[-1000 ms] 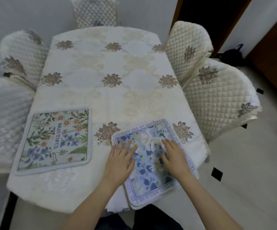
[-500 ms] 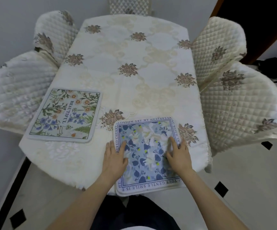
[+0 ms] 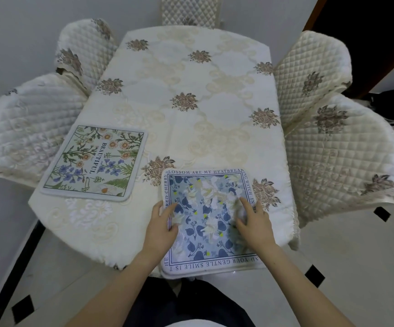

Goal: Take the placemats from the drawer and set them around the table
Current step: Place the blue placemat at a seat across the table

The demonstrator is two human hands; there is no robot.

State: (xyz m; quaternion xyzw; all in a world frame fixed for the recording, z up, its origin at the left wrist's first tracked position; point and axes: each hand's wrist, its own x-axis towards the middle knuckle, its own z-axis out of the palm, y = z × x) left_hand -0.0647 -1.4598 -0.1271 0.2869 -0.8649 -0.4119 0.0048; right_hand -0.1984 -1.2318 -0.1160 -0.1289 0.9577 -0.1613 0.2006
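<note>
head view: both hands flat on the blue placemat [image 3: 209, 218] at the counter's [image 3: 191, 128] near edge.
left hand [image 3: 160, 226] and right hand [image 3: 253, 224] press it with straight fingers, gripping nothing; its near edge overhangs, so releasing could let it slip off. the green placemat [image 3: 94, 161] lies well left.

Just one view here, head-worn, wide-angle, so nothing shared with a second camera. Looks forward and steeply down from the near end of the surface [image 3: 191, 114], close above it. Takes in the whole length of it, far end up at the top of the frame. Forearms come in from the bottom edge, own lap at bottom centre. Edges bend a lot: chairs [image 3: 332, 149] curve around both sides, floor [image 3: 356, 267] in the lower corners.
</note>
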